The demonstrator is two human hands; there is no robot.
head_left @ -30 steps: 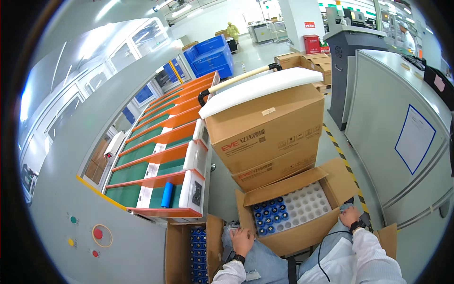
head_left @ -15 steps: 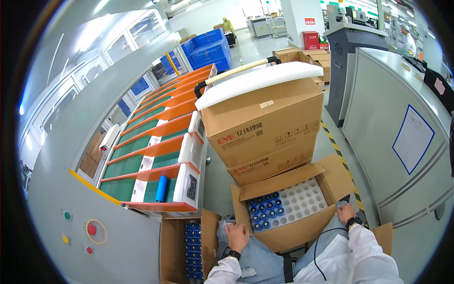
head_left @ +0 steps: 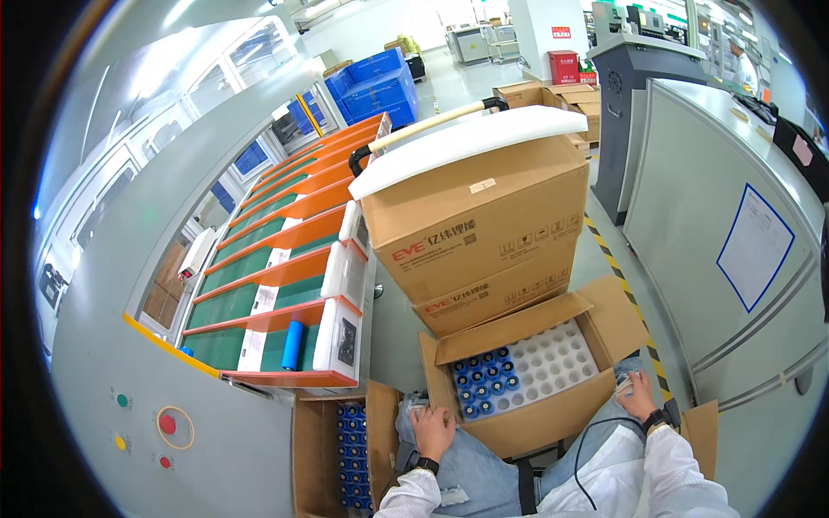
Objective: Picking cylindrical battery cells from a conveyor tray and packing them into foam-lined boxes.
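Observation:
My left hand (head_left: 433,431) rests on my left knee with its fingers spread and nothing held. On the right knee lies my right hand (head_left: 637,396), also empty, fingers stretched loosely. Between my legs stands an open cardboard box (head_left: 534,425). It holds a white foam tray (head_left: 566,352) with round holes. Blue cylindrical battery cells (head_left: 493,374) fill most of the tray's left part; the holes to the right are vacant. One blue cell (head_left: 293,346) lies in the nearest lane of the green conveyor (head_left: 212,346).
A second open box (head_left: 382,436) with several blue cells stands left of my leg. Ahead are stacked closed cartons (head_left: 471,246) topped by a white foam sheet (head_left: 473,154). Orange dividers (head_left: 281,318) split the conveyor. A grey cabinet (head_left: 699,250) stands at right.
My right hand has shifted slightly down on the knee. A small blue end has appeared at the left of the conveyor's nearest lanes. My left hand stays put.

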